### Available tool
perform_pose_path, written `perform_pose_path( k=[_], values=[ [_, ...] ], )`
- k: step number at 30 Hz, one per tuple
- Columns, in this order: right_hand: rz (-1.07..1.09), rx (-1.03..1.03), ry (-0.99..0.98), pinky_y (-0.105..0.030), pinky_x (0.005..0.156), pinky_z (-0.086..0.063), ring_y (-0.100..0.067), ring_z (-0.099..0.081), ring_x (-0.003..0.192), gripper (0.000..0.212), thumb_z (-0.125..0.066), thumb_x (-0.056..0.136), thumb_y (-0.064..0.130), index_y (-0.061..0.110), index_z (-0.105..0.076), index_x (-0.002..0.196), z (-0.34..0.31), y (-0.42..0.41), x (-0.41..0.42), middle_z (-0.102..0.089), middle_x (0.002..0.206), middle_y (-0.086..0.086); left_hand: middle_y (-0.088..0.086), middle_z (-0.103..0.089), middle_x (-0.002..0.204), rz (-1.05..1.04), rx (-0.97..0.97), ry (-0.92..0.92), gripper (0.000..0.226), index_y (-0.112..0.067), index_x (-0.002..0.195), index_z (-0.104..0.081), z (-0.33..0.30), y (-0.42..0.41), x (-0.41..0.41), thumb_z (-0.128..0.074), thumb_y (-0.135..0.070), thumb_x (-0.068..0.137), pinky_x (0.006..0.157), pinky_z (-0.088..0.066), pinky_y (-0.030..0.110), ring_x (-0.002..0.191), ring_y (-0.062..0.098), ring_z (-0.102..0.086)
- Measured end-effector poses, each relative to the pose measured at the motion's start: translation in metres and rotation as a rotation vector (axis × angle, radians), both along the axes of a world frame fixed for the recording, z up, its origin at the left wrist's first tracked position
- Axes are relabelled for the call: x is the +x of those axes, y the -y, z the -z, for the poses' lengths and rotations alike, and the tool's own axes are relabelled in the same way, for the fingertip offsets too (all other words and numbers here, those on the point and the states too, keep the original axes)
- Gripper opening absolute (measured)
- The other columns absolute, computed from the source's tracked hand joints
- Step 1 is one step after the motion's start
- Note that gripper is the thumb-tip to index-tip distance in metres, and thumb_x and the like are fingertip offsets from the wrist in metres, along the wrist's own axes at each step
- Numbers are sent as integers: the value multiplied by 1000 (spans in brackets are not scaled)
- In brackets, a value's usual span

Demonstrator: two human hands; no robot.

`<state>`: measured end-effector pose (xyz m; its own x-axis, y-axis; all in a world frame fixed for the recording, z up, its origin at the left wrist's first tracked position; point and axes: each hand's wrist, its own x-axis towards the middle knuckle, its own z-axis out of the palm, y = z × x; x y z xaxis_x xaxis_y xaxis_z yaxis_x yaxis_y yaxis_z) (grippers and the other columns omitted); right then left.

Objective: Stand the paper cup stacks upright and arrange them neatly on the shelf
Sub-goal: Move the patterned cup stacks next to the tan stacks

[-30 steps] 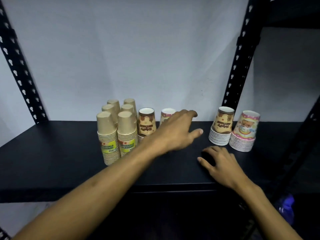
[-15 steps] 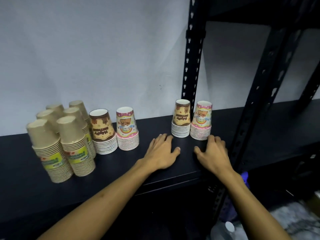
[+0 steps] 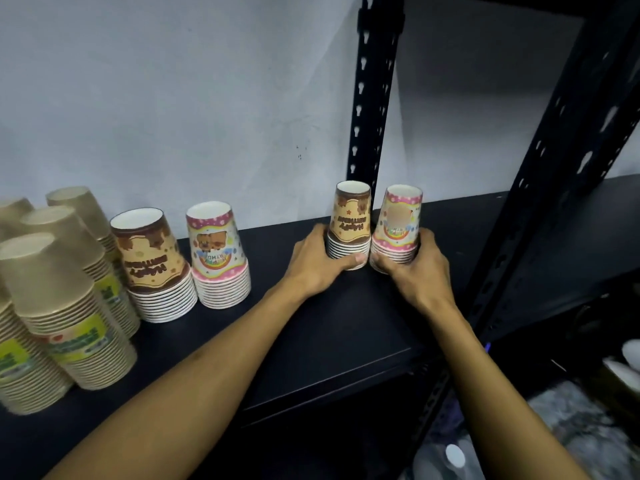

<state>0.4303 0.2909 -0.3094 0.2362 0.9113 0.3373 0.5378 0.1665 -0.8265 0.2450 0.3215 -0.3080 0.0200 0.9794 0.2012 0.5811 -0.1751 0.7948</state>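
Two short stacks of upside-down paper cups stand side by side near the right post of the black shelf (image 3: pixel 346 327). My left hand (image 3: pixel 318 263) grips the base of the brown-patterned stack (image 3: pixel 351 220), thumb across its front rims. My right hand (image 3: pixel 420 268) grips the base of the pink-patterned stack (image 3: pixel 400 220). Further left stand another brown-patterned stack (image 3: pixel 152 265) and another pink-patterned stack (image 3: pixel 216 254), both upside down. Several taller plain kraft stacks (image 3: pixel 59 299) with green labels are grouped at the far left.
A black perforated upright post (image 3: pixel 372 98) rises just behind the two held stacks. A second slanted post (image 3: pixel 554 174) stands to the right, with a further shelf board (image 3: pixel 571 237) beyond. Below right, a bottle cap (image 3: pixel 455 455) and clutter lie on the floor.
The view swung right and nearer. Both hands left the shelf surface, moved back and closed round the bases of the two right-hand stacks.
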Motion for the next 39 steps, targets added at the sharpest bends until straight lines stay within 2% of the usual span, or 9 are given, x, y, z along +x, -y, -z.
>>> perform_pose_path(
  k=[4,11,13,16,19,27,33,36,39],
  values=[
    [-25,26,2,-23,85,-44,-9,-58,101,71,-87,76,29,14,-51,135,1,4,1,-65,126,0,-3,-64,135,1,-4,-17,80,-19,137,-51,2,2,-1,-87,-47,72,92,-42,21,124,16,-60],
    [-83,3,32,-9,74,-41,-6,-60,98,71,-90,73,30,14,-54,131,-2,13,-2,-69,124,0,-2,-65,133,-56,13,-58,77,-18,134,-51,1,26,-9,-85,-49,73,88,-43,22,122,19,-61],
    [-98,0,47,-16,78,-43,-7,-60,97,70,-90,73,31,14,-53,130,-2,17,-4,-69,124,-2,-2,-65,132,-71,20,-84,76,-18,133,-51,1,34,-11,-84,-51,73,89,-44,24,122,19,-61],
    [-128,-13,69,-23,82,-45,-11,-60,99,69,-89,74,32,14,-51,128,-1,24,-8,-67,127,-4,0,-65,133,-102,38,-152,76,-18,133,-50,2,47,-15,-80,-57,75,96,-51,37,123,23,-60],
    [-150,-18,93,-27,86,-48,-19,-64,110,69,-88,74,35,15,-50,128,2,33,-10,-66,128,-5,1,-64,133,-115,40,-190,76,-19,134,-49,1,64,-19,-76,-61,76,98,-51,44,123,25,-59],
    [-267,5,99,-23,87,-49,-12,-64,109,70,-87,73,43,21,-50,129,8,79,-17,-66,124,2,5,-61,128,-201,51,-301,72,-22,134,-44,8,132,-34,-67,-65,81,88,-45,37,119,25,-55],
    [-317,55,118,-44,97,-54,-15,-61,115,72,-81,72,57,31,-47,130,18,107,-40,-65,124,6,1,-58,140,-233,37,-343,79,-25,141,-42,1,173,-61,-69,-66,79,97,-47,39,127,23,-53],
    [-309,104,160,-46,97,-51,-16,-58,114,74,-72,73,67,32,-47,134,25,118,-58,-63,123,8,4,-60,138,-290,9,-384,88,-24,142,-42,1,189,-76,-66,-73,74,99,-48,42,127,26,-54],
    [-319,104,186,-45,99,-48,-14,-53,114,75,-72,76,65,30,-47,137,27,126,-72,-62,125,8,5,-62,135,-352,-4,-396,89,-23,141,-43,2,201,-87,-67,-74,73,96,-50,42,124,28,-56]
  ],
)
